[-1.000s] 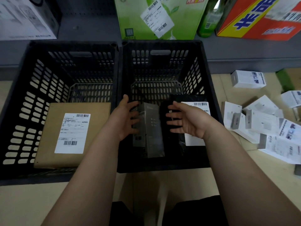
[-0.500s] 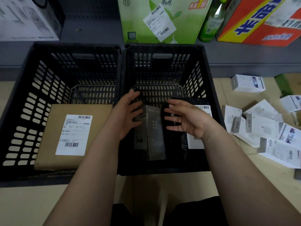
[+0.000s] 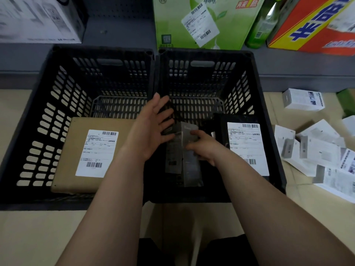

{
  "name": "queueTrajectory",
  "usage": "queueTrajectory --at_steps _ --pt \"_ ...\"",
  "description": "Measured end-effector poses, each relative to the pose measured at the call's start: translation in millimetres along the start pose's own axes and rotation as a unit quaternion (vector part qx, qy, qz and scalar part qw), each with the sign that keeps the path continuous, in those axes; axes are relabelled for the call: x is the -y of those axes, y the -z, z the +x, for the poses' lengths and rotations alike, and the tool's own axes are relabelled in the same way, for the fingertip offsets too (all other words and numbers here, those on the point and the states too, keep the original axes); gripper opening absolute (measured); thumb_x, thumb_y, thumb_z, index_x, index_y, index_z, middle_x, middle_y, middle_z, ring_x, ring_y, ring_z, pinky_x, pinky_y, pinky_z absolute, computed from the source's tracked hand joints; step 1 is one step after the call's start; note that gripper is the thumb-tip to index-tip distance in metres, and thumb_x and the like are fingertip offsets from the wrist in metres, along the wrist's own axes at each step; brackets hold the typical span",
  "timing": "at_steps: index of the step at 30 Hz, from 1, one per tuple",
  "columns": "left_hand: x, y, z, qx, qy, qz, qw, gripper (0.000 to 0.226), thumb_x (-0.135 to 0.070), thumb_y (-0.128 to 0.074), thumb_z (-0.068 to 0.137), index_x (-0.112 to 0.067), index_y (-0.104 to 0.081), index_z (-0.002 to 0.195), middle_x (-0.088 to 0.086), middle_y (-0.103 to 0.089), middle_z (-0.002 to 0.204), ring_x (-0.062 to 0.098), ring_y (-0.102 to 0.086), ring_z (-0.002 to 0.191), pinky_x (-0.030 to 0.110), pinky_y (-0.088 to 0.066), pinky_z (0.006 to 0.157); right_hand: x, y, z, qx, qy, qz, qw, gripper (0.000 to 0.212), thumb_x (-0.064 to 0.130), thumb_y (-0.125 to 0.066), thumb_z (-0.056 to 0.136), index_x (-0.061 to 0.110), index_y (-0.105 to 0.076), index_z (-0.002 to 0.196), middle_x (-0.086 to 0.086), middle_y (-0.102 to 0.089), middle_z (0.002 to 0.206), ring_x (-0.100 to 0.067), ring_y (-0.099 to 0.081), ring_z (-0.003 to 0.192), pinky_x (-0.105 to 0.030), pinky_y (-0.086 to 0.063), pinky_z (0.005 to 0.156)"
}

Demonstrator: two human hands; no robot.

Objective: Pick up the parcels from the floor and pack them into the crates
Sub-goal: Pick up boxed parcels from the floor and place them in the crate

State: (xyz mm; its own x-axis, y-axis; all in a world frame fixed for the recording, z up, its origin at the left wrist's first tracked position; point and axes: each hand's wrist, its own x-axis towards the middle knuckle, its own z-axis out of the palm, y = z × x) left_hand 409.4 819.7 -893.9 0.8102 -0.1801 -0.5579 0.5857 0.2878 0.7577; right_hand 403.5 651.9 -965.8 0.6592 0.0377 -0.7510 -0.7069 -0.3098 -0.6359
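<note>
Inside the right crate, the right hand has its fingers curled onto a grey box. The thumb lies on the box's upper face and the other fingers are bent against its right side, so the hand grips the far half of the box. Its wrist is bent down into the crate, and the forearm comes in from the lower right over the near wall.

The left hand is spread wide, with straight fingers set apart and the palm turned toward the box. The lower fingertips reach the box's upper left edge; whether they press on it I cannot tell. This hand is above the two walls where the crates meet, and its forearm crosses the near rim of the left crate.

The grey box lies lengthwise on the floor of the right crate, its near end toward the person. Just beside it on the right lies a black parcel with a white label. A brown parcel with its own label lies flat in the left crate. More white boxes are scattered on the floor to the right of the crates. Behind the crates, a shelf carries a green carton, a green bottle and a red and yellow carton.
</note>
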Motion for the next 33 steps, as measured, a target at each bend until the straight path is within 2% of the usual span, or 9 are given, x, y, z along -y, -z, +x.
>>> queueTrajectory --at_steps 2,4,7,13,18,22,25,30,33 --pt "1 2 0 0.001 -0.014 -0.005 1.0 0.061 -0.062 -0.036 0.097 -0.035 -0.042 0.151 0.007 -0.043 0.156 0.028 -0.041 0.141 0.059 -0.032 0.115 -1 -2 7 0.01 -0.015 -0.013 1.0 0.076 0.01 -0.071 0.088 0.021 -0.032 0.152 -0.003 -0.056 0.111 -0.007 -0.053 0.079 -0.016 -0.041 0.05" --pt "1 2 0 0.002 -0.023 -0.01 1.0 0.061 -0.062 -0.037 0.097 -0.034 -0.043 0.151 0.007 -0.045 0.155 0.028 -0.043 0.14 0.059 -0.033 0.115 -4 -5 14 0.027 -0.025 -0.05 0.998 0.082 0.012 -0.074 0.086 0.023 -0.029 0.154 -0.006 -0.055 0.129 -0.016 -0.056 0.099 -0.02 -0.042 0.056" --pt "-2 5 0 0.0 -0.041 -0.016 0.999 0.06 -0.062 -0.033 0.097 -0.034 -0.043 0.149 0.006 -0.047 0.153 0.027 -0.045 0.139 0.058 -0.034 0.114 -10 -15 23 0.031 0.011 -0.101 0.994 0.09 0.008 -0.078 0.081 0.022 -0.028 0.154 -0.009 -0.05 0.142 -0.023 -0.052 0.122 -0.029 -0.053 0.088" --pt "-2 12 0 -0.02 -0.077 -0.001 0.997 0.054 -0.055 -0.035 0.101 -0.034 -0.042 0.15 0.003 -0.051 0.149 0.022 -0.048 0.136 0.053 -0.037 0.114 -15 -28 30 0.029 0.04 -0.273 0.961 0.102 0.028 -0.077 0.084 0.037 -0.006 0.157 -0.013 -0.003 0.162 -0.04 -0.011 0.147 -0.041 -0.019 0.122" --pt "0 15 0 -0.034 -0.096 0.013 0.995 0.062 -0.054 -0.052 0.082 -0.038 -0.05 0.142 0.0 -0.057 0.143 0.018 -0.051 0.132 0.047 -0.043 0.107 -38 -41 38 -0.016 0.105 -0.503 0.857 0.108 0.025 -0.073 0.086 0.038 0.008 0.156 -0.014 0.029 0.161 -0.041 0.026 0.146 -0.054 0.006 0.119" --pt "1 17 0 -0.024 -0.091 0.008 0.995 0.06 -0.051 -0.053 0.081 -0.038 -0.051 0.139 0.0 -0.058 0.143 0.02 -0.051 0.133 0.049 -0.041 0.111 -52 -42 48 -0.002 0.128 -0.61 0.782 0.108 0.032 -0.07 0.088 0.034 0.014 0.156 -0.01 0.04 0.156 -0.042 0.033 0.143 -0.058 0.012 0.117" --pt "1 19 -1 -0.024 -0.092 0.007 0.995 0.055 -0.05 -0.051 0.09 -0.036 -0.05 0.144 0.001 -0.057 0.144 0.02 -0.05 0.134 0.051 -0.039 0.113 -53 -40 52 0.0 0.145 -0.602 0.785 0.1 0.039 -0.065 0.092 0.032 0.011 0.157 -0.009 0.039 0.157 -0.043 0.03 0.144 -0.055 0.01 0.12" --pt "-2 17 -5 -0.03 -0.087 -0.004 0.996 0.055 -0.046 -0.043 0.095 -0.031 -0.047 0.148 0.004 -0.055 0.146 0.023 -0.046 0.138 0.054 -0.034 0.116 -51 -46 57 -0.013 0.098 -0.498 0.862 0.111 0.03 -0.069 0.091 0.035 0.023 0.153 0.0 0.045 0.154 -0.044 0.023 0.147 -0.052 0.0 0.122" --pt "-4 15 -7 -0.032 -0.086 -0.012 0.996 0.055 -0.047 -0.042 0.096 -0.031 -0.047 0.148 0.005 -0.056 0.145 0.024 -0.046 0.138 0.054 -0.034 0.116 -55 -48 61 -0.007 0.102 -0.501 0.859 0.119 0.026 -0.074 0.087 0.036 0.025 0.152 -0.001 0.049 0.15 -0.045 0.026 0.145 -0.052 0.0 0.121"
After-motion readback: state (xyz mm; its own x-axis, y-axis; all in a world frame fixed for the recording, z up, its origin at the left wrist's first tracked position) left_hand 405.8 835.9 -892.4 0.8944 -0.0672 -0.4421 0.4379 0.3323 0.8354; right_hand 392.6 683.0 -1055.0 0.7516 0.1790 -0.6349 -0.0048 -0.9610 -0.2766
